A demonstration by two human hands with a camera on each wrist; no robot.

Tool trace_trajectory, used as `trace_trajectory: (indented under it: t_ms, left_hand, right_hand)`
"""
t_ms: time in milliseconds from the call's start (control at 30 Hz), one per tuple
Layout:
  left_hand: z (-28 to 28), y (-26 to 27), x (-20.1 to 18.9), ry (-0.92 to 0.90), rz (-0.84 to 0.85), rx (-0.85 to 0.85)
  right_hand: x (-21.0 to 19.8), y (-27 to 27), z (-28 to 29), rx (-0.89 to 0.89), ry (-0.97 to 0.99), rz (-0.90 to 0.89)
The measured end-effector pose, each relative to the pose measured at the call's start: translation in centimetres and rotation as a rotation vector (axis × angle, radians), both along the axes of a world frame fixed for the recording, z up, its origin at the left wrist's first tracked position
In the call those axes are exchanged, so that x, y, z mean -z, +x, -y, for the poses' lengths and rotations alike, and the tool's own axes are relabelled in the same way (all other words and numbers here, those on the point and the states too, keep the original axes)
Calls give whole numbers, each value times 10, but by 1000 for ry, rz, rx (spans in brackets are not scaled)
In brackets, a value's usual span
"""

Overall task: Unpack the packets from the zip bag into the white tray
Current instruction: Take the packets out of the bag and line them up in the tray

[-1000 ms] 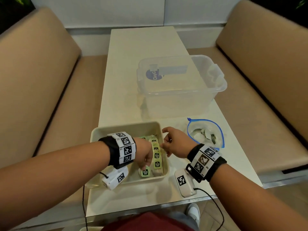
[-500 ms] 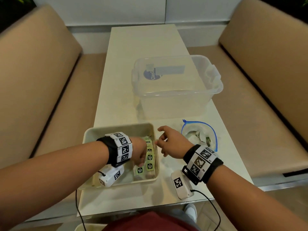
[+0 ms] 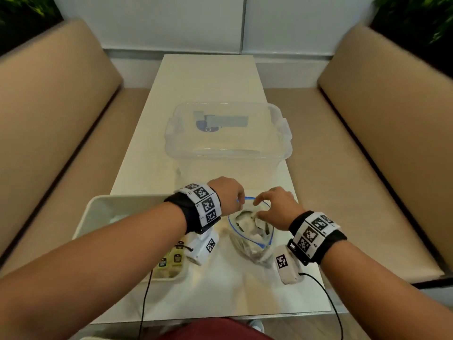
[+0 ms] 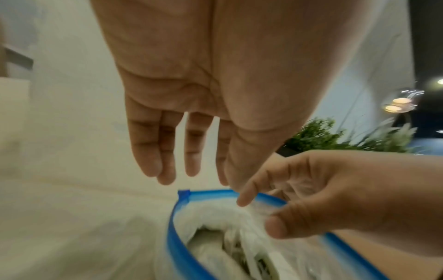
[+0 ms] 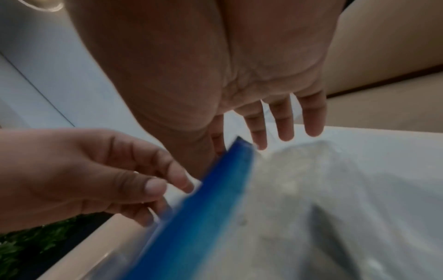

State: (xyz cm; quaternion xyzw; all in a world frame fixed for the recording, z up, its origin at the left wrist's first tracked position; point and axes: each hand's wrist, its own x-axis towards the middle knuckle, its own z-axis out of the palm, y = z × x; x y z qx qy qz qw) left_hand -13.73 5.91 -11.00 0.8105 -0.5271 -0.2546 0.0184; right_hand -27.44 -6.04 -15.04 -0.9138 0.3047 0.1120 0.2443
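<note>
The zip bag (image 3: 245, 246) with a blue rim (image 4: 175, 236) stands open on the table, with pale packets (image 3: 245, 222) inside. My left hand (image 3: 239, 203) hovers at the rim's far left corner, fingers relaxed and holding nothing; in the right wrist view its fingertips (image 5: 189, 186) touch the rim (image 5: 191, 217). My right hand (image 3: 257, 208) hangs over the bag's mouth, forefinger and thumb apart and loosely curved (image 4: 258, 214), with nothing held. The white tray (image 3: 88, 217) lies to the left, with several green-labelled packets (image 3: 171, 260) in its near right corner.
A clear plastic bin (image 3: 228, 138) with a lid stands just beyond the bag. Beige benches (image 3: 49, 119) run along both sides of the narrow white table (image 3: 206, 77). Cables from the wrist cameras trail over the table's near edge.
My left hand has left the packets in the tray and swung right to the bag's rim. My right hand moved from the tray's right edge to above the bag's mouth.
</note>
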Motion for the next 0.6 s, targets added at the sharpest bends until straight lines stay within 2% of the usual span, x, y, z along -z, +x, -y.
trace_trajectory:
  t_ms: [200, 367, 500, 600]
  left_hand:
    - [23, -21, 45, 79, -68, -203]
    - [20, -29, 62, -175, -194, -462]
    - [21, -33, 58, -336, -244, -535]
    - [21, -34, 60, -385, -277, -598]
  right_hand:
    - [26, -13, 11, -33, 235, 28]
    - [40, -25, 22, -2, 337, 200]
    - [41, -32, 32, 36, 418, 395]
    - [42, -36, 36, 49, 513, 466]
